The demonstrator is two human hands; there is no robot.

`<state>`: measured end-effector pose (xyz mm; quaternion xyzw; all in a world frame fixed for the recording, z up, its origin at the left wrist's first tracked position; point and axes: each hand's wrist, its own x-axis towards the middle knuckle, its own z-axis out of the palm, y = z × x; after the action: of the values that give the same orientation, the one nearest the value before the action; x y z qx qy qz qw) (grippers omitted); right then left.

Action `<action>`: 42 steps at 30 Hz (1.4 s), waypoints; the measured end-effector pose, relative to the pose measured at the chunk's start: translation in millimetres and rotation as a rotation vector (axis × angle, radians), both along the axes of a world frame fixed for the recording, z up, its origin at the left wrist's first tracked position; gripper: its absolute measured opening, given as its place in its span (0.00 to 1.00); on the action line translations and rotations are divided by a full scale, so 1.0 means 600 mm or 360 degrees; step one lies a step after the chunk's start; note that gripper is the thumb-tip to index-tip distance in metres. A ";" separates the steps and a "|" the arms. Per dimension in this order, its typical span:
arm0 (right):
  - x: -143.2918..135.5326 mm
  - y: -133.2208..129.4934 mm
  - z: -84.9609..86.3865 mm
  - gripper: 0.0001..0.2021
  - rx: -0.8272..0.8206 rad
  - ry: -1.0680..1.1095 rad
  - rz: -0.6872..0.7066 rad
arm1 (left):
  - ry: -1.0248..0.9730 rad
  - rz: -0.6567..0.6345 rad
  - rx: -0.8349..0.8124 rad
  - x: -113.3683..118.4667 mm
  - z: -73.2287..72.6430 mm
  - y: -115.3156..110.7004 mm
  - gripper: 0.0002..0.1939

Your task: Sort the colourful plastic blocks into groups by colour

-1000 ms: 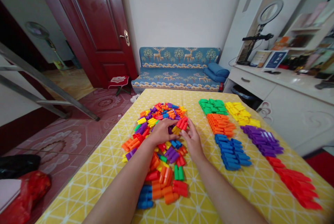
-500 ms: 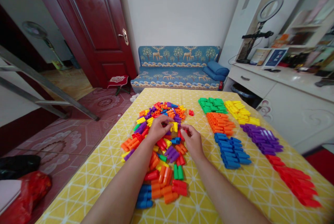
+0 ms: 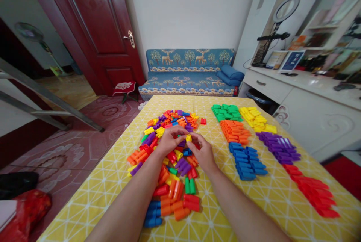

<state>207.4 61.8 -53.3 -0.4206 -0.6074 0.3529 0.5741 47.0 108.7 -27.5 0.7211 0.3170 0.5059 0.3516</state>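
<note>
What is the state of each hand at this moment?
Left hand: fingers closed on the yellow piece, at its left side.
Right hand: fingers closed on the same piece, at its right side.

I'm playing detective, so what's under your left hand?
Red blocks peek out beside the left hand, and purple ones lie to its left. Whatever the palm covers can't be seen.
</note>
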 end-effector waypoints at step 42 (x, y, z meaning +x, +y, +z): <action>0.331 0.114 0.099 0.15 -0.0013 -0.1100 -0.1137 | 0.0442 0.0361 0.0243 -0.009 -0.001 0.002 0.08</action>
<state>405.9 130.5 5.9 -0.6971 -0.5787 -0.0236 0.4225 41.7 109.8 -28.1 0.7682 0.4023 0.4605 0.1896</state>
